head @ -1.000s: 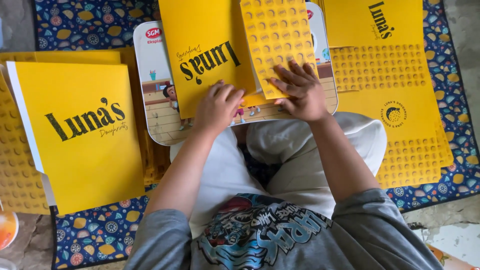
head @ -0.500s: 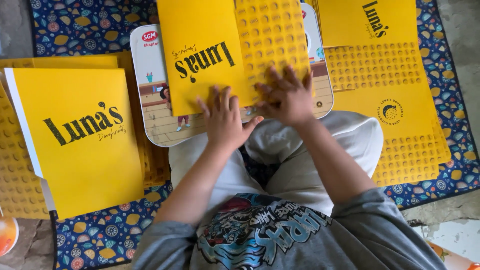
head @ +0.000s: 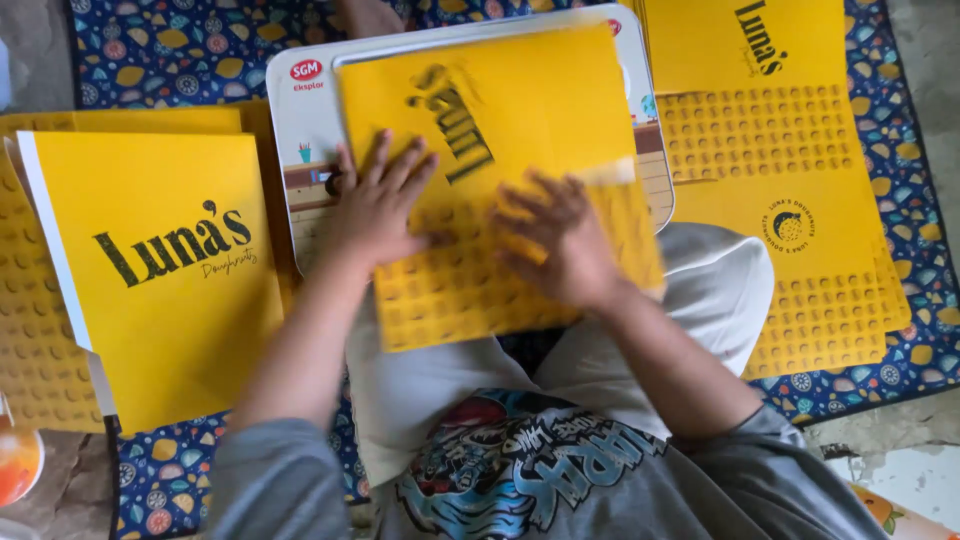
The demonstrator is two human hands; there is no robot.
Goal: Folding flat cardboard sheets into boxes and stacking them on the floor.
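The yellow sheet (head: 500,150) now lies flat and turned on the illustrated board (head: 300,150), which rests on the person's lap. Half a second ago the sheet was folded, with its plain printed half on the left and its dotted half standing beside it; now the printed half points away from the person and the dotted half (head: 450,300) hangs over the near edge of the board, above the white trousers. The sheet is blurred, so its edges are not sharp.

The left hand (head: 380,205) has moved up and to the left. It lies flat with spread fingers on the middle of the sheet; its grip is released, only pressing. The right hand (head: 555,240) has come a little lower and also lies palm down on the dotted half, fingers spread, grasping nothing.

The stack of yellow sheets (head: 165,270) at the person's left and the other stack (head: 780,170) at the right lie as before on the patterned blue mat (head: 170,50). An orange round thing (head: 15,460) shows at the left edge.
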